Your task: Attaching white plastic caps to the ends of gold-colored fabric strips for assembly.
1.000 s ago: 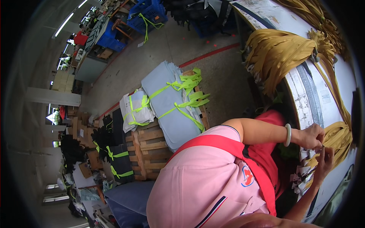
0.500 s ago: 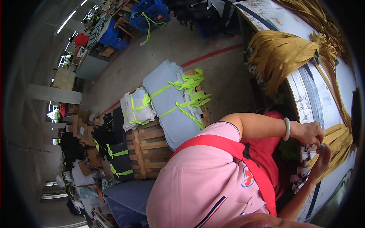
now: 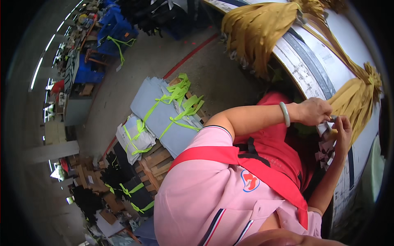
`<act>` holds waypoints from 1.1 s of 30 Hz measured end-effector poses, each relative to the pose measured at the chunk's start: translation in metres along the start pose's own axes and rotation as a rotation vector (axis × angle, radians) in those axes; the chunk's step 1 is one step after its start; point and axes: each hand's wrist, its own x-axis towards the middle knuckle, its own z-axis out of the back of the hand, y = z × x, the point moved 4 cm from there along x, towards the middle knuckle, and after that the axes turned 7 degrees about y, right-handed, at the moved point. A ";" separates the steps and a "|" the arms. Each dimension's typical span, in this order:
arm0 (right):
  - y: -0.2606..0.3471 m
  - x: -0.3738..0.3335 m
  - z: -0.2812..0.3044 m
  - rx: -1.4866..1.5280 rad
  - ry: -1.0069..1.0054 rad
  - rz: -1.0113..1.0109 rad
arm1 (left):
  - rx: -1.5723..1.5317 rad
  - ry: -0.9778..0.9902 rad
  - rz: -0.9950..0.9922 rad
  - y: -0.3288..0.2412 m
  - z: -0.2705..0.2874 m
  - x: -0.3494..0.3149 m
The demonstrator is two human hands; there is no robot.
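Pink shirt (image 3: pixel 188 192), chest: red-and-blue emblem (image 3: pixel 250 181), pictorial only. Red apron (image 3: pixel 287 149): faint lettering, illegible. Cardboard box (image 3: pixel 85 175), left background: pale label (image 3: pixel 90 179), too small to resolve. Legible words or numbers: none.

The left arm (image 3: pixel 258 121) stretches out to the right, elbow (image 3: pixel 221 119) bent, forearm nearly level; the left wrist (image 3: pixel 294 113) runs fairly straight into the left hand (image 3: pixel 314 111), fingers (image 3: pixel 326 111) curled in; the right forearm (image 3: pixel 329 176) slopes steeply up from the lower edge; the right hand (image 3: pixel 344 128) points upward, fingers bent and drawn together, fingertips just beside the left's.
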 end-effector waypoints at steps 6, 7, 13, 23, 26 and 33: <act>0.027 -0.028 0.035 0.054 -0.298 0.092 | -0.667 -0.385 0.126 0.045 0.121 0.000; 0.035 -0.035 0.040 0.054 -0.355 0.117 | -0.818 -0.515 0.066 0.055 0.164 0.004; 0.012 -0.071 0.053 -0.036 -0.415 0.067 | -0.442 -0.304 0.117 0.042 0.125 0.014; 0.065 -0.087 -0.031 -0.899 0.030 0.269 | -0.218 0.294 0.028 -0.004 -0.048 -0.032; 0.050 -0.087 -0.032 -1.081 0.105 0.212 | -0.153 0.392 0.063 0.003 -0.051 -0.043; 0.048 -0.078 -0.014 -0.890 0.061 0.149 | -0.367 0.366 0.214 0.003 -0.045 -0.043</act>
